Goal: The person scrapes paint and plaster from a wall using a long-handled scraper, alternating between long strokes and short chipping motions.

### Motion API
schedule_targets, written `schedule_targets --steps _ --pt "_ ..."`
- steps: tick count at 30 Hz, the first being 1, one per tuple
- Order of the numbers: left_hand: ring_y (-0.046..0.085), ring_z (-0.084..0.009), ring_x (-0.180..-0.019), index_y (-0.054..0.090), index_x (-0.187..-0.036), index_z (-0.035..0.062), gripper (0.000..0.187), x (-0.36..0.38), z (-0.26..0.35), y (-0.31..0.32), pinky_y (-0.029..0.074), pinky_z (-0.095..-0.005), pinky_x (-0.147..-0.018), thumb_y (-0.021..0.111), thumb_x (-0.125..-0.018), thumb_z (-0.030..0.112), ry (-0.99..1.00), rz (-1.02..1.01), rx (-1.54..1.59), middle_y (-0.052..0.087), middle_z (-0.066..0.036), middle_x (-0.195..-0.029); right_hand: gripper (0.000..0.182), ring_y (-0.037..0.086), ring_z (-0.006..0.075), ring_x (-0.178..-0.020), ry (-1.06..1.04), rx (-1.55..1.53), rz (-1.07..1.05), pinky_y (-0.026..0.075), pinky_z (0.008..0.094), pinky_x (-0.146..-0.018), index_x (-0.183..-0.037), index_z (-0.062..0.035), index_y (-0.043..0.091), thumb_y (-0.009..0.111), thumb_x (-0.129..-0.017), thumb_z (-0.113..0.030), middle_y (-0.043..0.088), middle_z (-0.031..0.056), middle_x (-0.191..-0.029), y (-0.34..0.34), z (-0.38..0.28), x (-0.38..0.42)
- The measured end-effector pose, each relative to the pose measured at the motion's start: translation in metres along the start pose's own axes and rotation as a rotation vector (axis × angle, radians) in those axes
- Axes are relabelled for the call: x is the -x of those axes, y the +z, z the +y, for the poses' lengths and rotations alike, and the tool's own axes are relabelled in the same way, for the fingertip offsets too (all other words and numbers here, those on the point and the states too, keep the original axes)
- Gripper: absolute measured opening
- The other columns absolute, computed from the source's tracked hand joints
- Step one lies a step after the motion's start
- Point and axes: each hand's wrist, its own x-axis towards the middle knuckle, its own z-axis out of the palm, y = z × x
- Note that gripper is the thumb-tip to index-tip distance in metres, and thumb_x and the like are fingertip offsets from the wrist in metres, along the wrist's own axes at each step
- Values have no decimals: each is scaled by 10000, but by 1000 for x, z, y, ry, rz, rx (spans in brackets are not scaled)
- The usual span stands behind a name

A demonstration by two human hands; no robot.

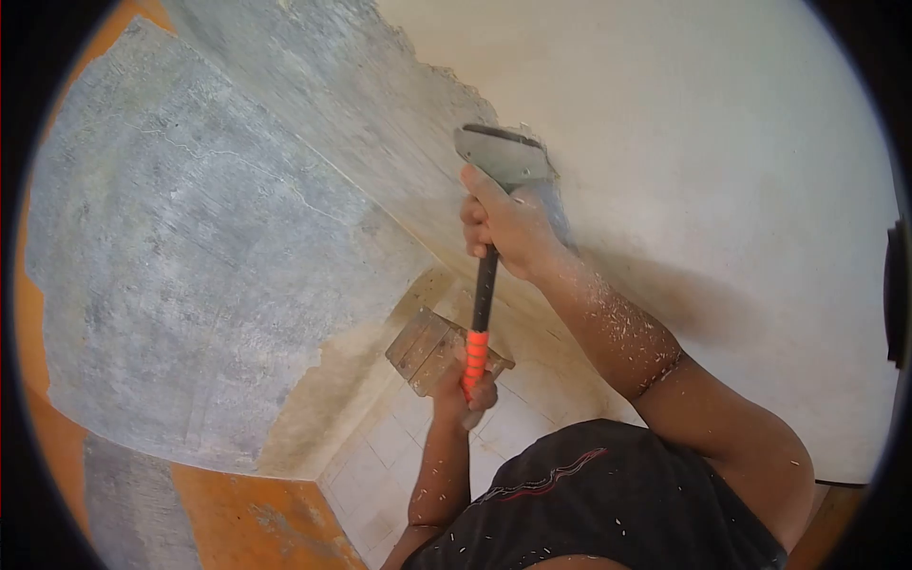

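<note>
A long-handled scraper runs up in front of me, with a wide metal head, a black shaft and an orange ribbed grip. My left hand is closed round the orange grip at the lower end. Higher up, my right hand wraps the shaft just below the head, with a finger or thumb reaching onto the metal. The head lies at the ragged border between the cream paint and the bare grey wall. Pale flakes cover my right forearm.
Two walls meet at a corner line left of the scraper; the left one has a large grey scraped patch bordered by orange paint. Below my hands, a wooden stool stands on the white tiled floor. A dark object sits at the far right.
</note>
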Motion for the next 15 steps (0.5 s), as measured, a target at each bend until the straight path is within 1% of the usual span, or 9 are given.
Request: schedule_targets --steps 3,4,6,7,9,11,13,14,15 --pt "313 -85 -316 518 -887 54 454 -4 -36 -9 246 -229 -325 370 -878 483 -32 46 37 401 10 -468 304 356 75 -423 60 96 17 349 254 -410 -681 -124 395 555 -860 -311 360 -32 -556 -32 27 0" --pt "313 -85 -316 518 -887 54 454 -5 -41 -13 246 -229 -325 370 -878 483 -31 37 37 401 10 -468 304 356 75 -423 53 101 19 349 254 -410 -681 -124 395 555 -860 -311 360 -32 -556 -32 26 1" --pt "302 -89 -317 519 -878 59 437 -5 -46 -13 235 -227 -328 370 -882 470 19 202 -13 393 7 -462 303 352 71 -426 124 -26 4 344 255 -408 -676 -133 390 556 -861 -307 364 -35 -558 -30 25 8" --pt "284 -85 -317 515 -859 62 438 -5 -37 -10 230 -227 -330 365 -885 473 43 222 -78 383 5 -454 303 352 71 -426 128 -25 8 344 255 -408 -676 -133 390 556 -861 -307 364 -35 -558 -27 21 8" --pt "285 -83 -317 509 -858 63 438 1 -13 -1 231 -227 -331 361 -887 475 63 211 -102 383 4 -451 303 353 68 -430 88 -49 -77 345 253 -407 -675 -136 387 562 -857 -302 365 -37 -557 -12 9 2" --pt "298 -78 -317 498 -871 68 434 4 -2 9 238 -228 -331 361 -889 480 85 211 -122 380 5 -448 303 354 71 -431 74 -62 -82 345 253 -406 -675 -135 388 564 -856 -303 365 -37 -555 -1 -1 5" --pt "302 -80 -317 497 -878 72 431 -2 -16 1 240 -226 -332 360 -889 480 79 194 -88 376 5 -448 304 355 75 -431 57 -67 -91 346 253 -406 -675 -135 389 567 -855 -303 365 -37 -554 -3 -1 3" --pt "306 -81 -317 496 -886 75 427 -4 -28 0 242 -224 -332 360 -889 480 73 179 -47 373 6 -447 307 355 74 -431 81 -24 -55 347 252 -406 -674 -134 389 567 -855 -307 365 -37 -553 -13 8 4" --pt "291 -81 -323 504 -845 48 439 -3 -40 5 214 -222 -327 386 -891 468 45 172 45 388 -11 -463 310 356 74 -430 103 22 -19 348 251 -406 -674 -134 389 567 -856 -311 364 -37 -552 -21 14 6"
